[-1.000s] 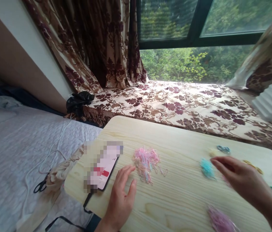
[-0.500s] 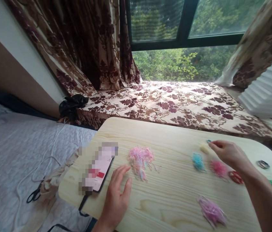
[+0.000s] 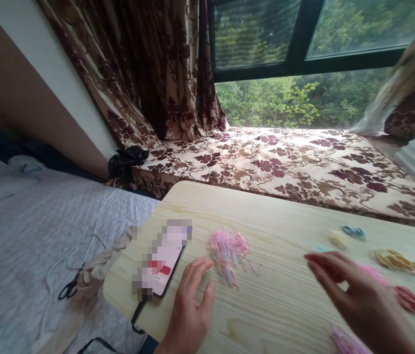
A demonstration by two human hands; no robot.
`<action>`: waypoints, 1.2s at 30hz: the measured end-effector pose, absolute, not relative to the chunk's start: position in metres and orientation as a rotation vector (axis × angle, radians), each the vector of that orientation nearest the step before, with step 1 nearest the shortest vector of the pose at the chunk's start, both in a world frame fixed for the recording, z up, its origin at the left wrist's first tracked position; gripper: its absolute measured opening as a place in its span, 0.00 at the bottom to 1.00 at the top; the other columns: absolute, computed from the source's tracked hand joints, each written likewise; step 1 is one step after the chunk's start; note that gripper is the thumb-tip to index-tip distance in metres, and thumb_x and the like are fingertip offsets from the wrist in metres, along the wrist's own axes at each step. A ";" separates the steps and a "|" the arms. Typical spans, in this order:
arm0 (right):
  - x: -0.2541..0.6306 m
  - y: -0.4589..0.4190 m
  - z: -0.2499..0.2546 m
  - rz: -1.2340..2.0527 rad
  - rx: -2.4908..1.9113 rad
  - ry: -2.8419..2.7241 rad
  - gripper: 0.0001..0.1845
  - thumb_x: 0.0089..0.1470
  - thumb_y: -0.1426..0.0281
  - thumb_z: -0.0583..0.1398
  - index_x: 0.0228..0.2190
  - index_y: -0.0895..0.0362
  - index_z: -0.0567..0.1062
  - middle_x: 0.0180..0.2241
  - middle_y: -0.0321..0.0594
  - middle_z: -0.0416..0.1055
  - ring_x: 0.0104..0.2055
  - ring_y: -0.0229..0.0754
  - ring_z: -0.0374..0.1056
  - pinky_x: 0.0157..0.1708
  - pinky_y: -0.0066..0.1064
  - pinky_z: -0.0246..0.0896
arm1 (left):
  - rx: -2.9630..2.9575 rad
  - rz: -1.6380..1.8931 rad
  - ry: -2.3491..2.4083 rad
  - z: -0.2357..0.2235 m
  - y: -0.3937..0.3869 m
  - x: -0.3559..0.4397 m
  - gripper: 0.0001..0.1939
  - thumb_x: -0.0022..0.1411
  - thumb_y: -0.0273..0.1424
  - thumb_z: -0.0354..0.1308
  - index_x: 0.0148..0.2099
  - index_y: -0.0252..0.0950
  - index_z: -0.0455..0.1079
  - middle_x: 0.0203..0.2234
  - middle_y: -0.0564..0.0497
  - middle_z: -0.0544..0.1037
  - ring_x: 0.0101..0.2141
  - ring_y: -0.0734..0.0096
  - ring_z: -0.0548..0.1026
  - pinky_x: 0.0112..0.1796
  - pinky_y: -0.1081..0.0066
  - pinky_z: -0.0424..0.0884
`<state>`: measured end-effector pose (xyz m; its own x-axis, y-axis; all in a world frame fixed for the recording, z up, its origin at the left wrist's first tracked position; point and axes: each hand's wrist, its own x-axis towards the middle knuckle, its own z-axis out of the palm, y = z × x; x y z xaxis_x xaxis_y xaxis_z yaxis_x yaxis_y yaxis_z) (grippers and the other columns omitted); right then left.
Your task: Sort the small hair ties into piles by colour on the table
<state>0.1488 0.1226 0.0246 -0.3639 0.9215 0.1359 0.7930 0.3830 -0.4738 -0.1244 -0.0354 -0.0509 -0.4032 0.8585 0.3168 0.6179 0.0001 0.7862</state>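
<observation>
A loose heap of small pastel rubber bands (image 3: pixel 227 253), mostly pink, lies on the table. Just left of it, my left hand (image 3: pixel 192 300) hovers low with fingers curved and apart, holding nothing. My right hand (image 3: pixel 354 290) is in the air over the table's right side, slightly blurred. Its thumb and fingertips are close together, and nothing shows between them. Beyond it lie a cream pile (image 3: pixel 337 239) and a teal hair tie (image 3: pixel 353 232). It partly hides light-blue bands (image 3: pixel 323 249), a pink pile (image 3: pixel 373 273) and a purple bundle (image 3: pixel 347 340).
A phone (image 3: pixel 166 260) with a strap lies on the table (image 3: pixel 266 216) at the left. Mustard hair ties (image 3: pixel 399 261) and red ones (image 3: pixel 409 299) lie at the right. Scissors (image 3: pixel 69 290) and a white cable rest on the bed (image 3: pixel 63 211). A patterned window seat (image 3: pixel 266 157) borders the far edge.
My right hand has moved away from the cream pile, back toward me and relative to the table leftward, uncovering the teal hair tie. The view has turned left. My left hand stays beside the heap.
</observation>
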 end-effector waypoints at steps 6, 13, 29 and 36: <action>0.094 0.096 -0.016 0.662 -1.235 -2.346 0.20 0.63 0.60 0.51 0.43 0.50 0.80 0.38 0.43 0.77 0.32 0.40 0.74 0.32 0.31 0.69 | 1.550 1.339 1.988 -0.048 -0.036 -0.125 0.17 0.68 0.29 0.52 0.57 0.41 0.70 0.53 0.44 0.77 0.56 0.59 0.74 0.57 0.56 0.73; 0.097 0.090 -0.019 0.625 -1.252 -2.405 0.19 0.62 0.60 0.51 0.40 0.48 0.82 0.35 0.41 0.75 0.34 0.43 0.74 0.32 0.32 0.67 | 1.551 1.354 1.991 -0.048 -0.037 -0.125 0.17 0.69 0.29 0.52 0.57 0.40 0.70 0.53 0.44 0.76 0.56 0.60 0.74 0.57 0.58 0.73; 0.090 0.091 -0.008 0.598 -1.457 -2.361 0.12 0.56 0.65 0.53 0.31 0.50 0.77 0.26 0.35 0.74 0.22 0.37 0.68 0.22 0.28 0.53 | 1.507 1.394 1.996 -0.054 -0.037 -0.127 0.16 0.68 0.31 0.53 0.57 0.39 0.71 0.53 0.43 0.77 0.56 0.58 0.74 0.55 0.58 0.75; 0.085 0.090 -0.009 0.529 -1.414 -2.390 0.16 0.58 0.64 0.50 0.22 0.52 0.70 0.26 0.38 0.73 0.26 0.39 0.69 0.24 0.30 0.52 | 1.524 1.400 2.032 -0.054 -0.035 -0.127 0.16 0.68 0.30 0.53 0.56 0.39 0.72 0.53 0.43 0.77 0.56 0.58 0.75 0.55 0.58 0.75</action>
<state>0.0848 0.0901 -0.0093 -0.4631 0.8828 0.0791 0.7671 0.4439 -0.4632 -0.1269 -0.0346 -0.0539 -0.4270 0.8410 0.3324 0.6104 -0.0031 0.7921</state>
